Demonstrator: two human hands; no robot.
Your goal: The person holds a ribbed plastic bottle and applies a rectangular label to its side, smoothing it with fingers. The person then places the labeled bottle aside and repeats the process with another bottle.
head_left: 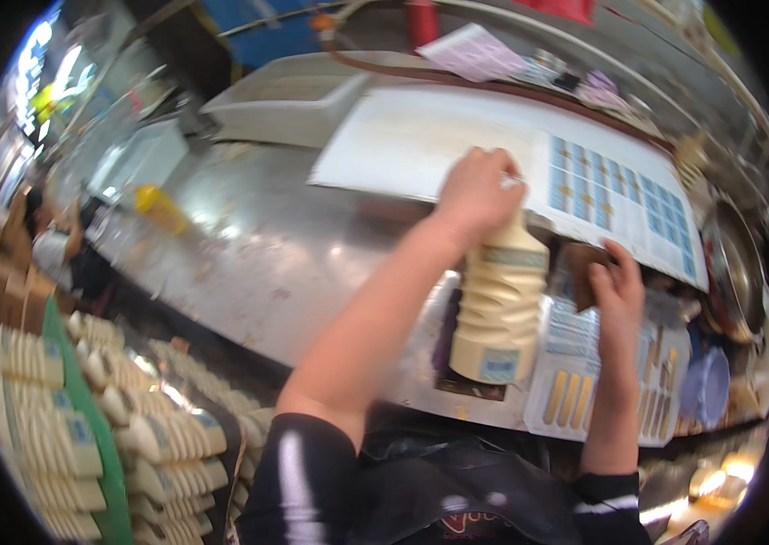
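Note:
A cream plastic bottle point(502, 309) with ribbed sides is in front of me at the near edge of the metal table point(248, 245). It has a small blue label low on its side. My left hand point(483, 198) is closed around the bottle's narrow top, hiding its mouth. To the right, my right hand point(621, 283) pinches a flat brown piece point(582, 272) whose kind I cannot make out. Beyond both hands, a white board point(421, 136) carries rows of blue labels point(595, 182) on its right part.
Many similar cream bottles point(171, 436) are stacked at lower left beside a green strip point(98, 418). A white tray point(543, 400) with yellow sticks, a purple bowl point(707, 386) and a metal pan point(734, 263) sit right. A grey bin point(285, 100) stands behind; another person point(58, 245) is far left.

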